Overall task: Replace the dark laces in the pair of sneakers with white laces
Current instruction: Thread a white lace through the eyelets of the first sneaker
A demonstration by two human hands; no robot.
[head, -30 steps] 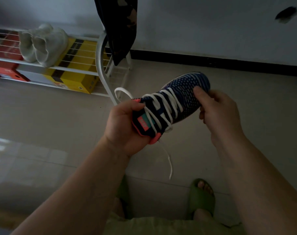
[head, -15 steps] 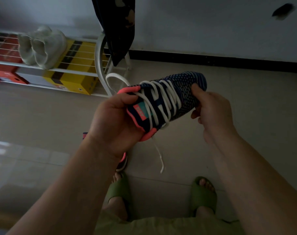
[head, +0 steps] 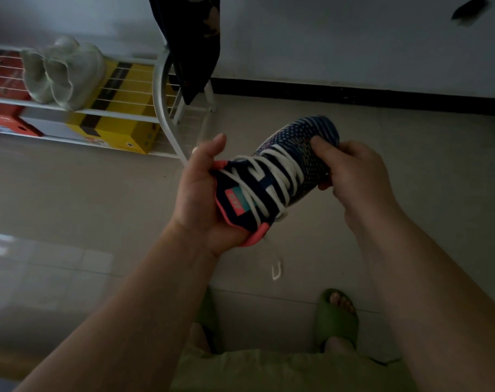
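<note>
Head view: the navy knit sneaker (head: 280,176) is held in mid-air above the tiled floor (head: 99,193) — left hand (head: 201,199) cups its heel, right hand (head: 353,171) grips the toe. White laces (head: 271,176) cross its eyelets — one end dangles below.

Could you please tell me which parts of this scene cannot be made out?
All head view:
- Second sneaker: not visible.
- Held sneaker's heel and sole: hidden by left hand.
- White lace's other end: behind that hand.
- Box print: too dim.
- Left sandal: behind left forearm.
</note>
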